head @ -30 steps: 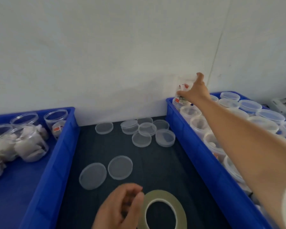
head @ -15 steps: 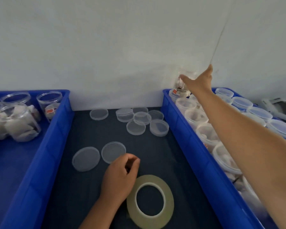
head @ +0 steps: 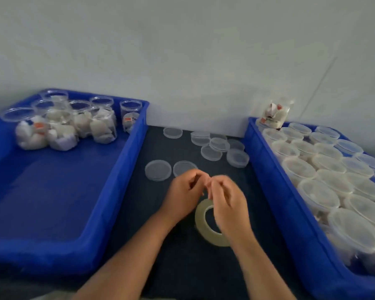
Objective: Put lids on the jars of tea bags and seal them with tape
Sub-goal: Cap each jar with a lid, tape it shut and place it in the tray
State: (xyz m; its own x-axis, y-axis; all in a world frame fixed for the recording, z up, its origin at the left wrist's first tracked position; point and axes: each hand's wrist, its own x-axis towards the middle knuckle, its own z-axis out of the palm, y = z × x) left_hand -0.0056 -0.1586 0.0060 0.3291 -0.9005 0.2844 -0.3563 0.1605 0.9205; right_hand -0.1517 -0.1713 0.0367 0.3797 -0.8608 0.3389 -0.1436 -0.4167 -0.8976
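Dark mat [head: 182,265] between two blue bins, pale wall behind. Tape roll [head: 201,221] lies flat on mat, centre, partly under right hand [head: 227,204]. Left hand [head: 182,191] just beside it, both hands curled, fingertips meeting above the roll's far edge; looks like a pinch, maybe on a tape end, too blurred to tell what. Loose clear lids: two flat ones [head: 158,170] side by side just beyond the hands, the right one part hidden by left hand; a cluster [head: 217,146] farther back near the wall, some overlapping. Left bin [head: 121,169]: open jars of tea bags [head: 63,126] grouped in far corner, no lids on. Right bin [head: 268,169]: packed with lidded jars [head: 325,169] in rows. One jar [head: 274,114] sits on top at the bin's far left corner, against the wall, tilted, tea bags visible inside.
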